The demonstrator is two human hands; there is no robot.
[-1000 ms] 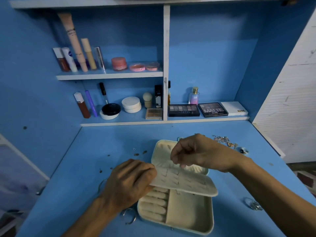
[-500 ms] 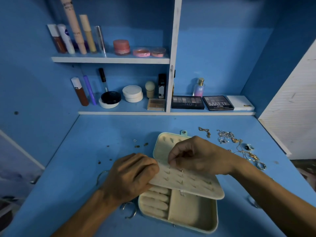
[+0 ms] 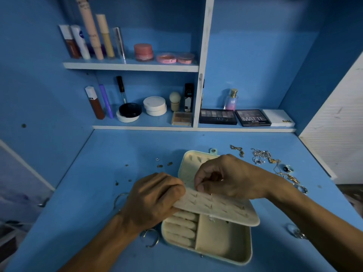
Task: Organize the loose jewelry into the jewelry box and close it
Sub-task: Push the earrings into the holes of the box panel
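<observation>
Showing a left hand (image 3: 155, 197) and a right hand (image 3: 231, 177), both bare, each continuing into an uncovered forearm toward the near edge. Showing ridged knuckles and faint tendon lines across the back of the left hand. Showing a short thumbnail on the right hand. Narrowing at both wrists, then widening along the left forearm (image 3: 94, 246) and the right forearm (image 3: 318, 222), the latter falling into shadow at the near right.

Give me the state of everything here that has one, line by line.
jewelry box: open, lid laid back.
earring panel: raised, not laid flat.
left hand: grips the panel's left end.
right hand: fingertips pinched at the panel; contents unclear.
chains: loose on the table.
bangle: on the table, outside the box.
</observation>
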